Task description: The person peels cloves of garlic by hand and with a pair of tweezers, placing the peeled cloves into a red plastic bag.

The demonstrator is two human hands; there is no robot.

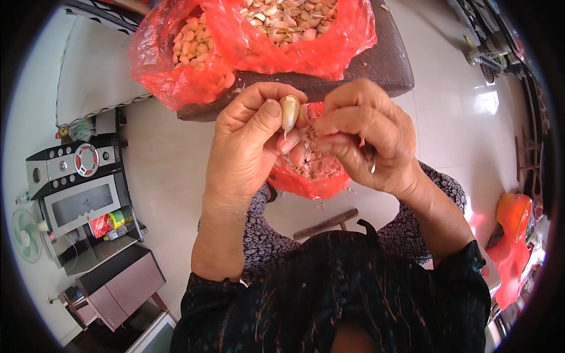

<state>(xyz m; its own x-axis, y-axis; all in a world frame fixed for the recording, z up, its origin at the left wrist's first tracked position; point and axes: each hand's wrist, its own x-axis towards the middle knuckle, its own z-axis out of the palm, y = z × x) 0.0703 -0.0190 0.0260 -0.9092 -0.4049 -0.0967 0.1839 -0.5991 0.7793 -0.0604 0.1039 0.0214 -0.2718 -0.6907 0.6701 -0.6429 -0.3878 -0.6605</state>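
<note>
My left hand (pixel 247 132) pinches a garlic clove (pixel 290 112) between thumb and fingers. The clove is pale yellow, with a thin white strip hanging from its lower end. Close by on the right, my right hand (pixel 368 137) is curled, thumb and index finger brought together. A small shiny bit shows by its palm, too little to name, and the blurred fingertips hide whatever they may hold. Beneath both hands, a red plastic bag (pixel 309 187) holds loose garlic skins (pixel 324 165).
A dark padded stool (pixel 384 53) bears a red bag (pixel 282 59) of unpeeled cloves (pixel 287 17) and another red bag (pixel 154 84) with peeled cloves (pixel 192 42). Between my knees stands a wooden piece (pixel 326 224). Left are a cabinet (pixel 123 282) and a fan (pixel 26 236).
</note>
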